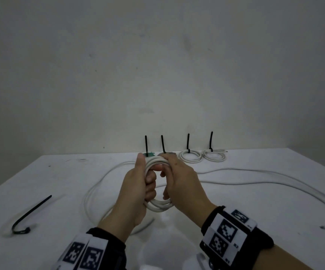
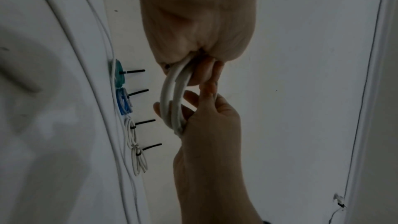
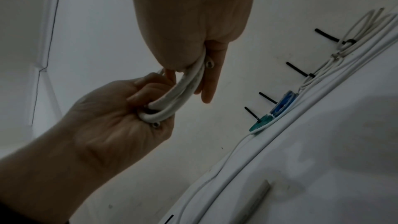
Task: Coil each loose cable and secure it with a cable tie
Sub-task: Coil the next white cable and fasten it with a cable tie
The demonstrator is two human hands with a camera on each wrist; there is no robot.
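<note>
Both hands, left [image 1: 136,191] and right [image 1: 181,184], clenched round white cable coil [image 1: 158,206], above table [image 1: 255,201]

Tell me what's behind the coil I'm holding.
Behind the white coil, by the wall, sit four tied coils: teal, blue and two white. In the head view both hands cover most of the teal and blue ones.

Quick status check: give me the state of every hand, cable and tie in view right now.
left hand: grips the white coil
right hand: grips the white coil
white coil: partly wound, untied, tail trailing on table
loose cable tie: lying open on table
teal coil: tied
blue coil: tied
two white coils: tied
</note>
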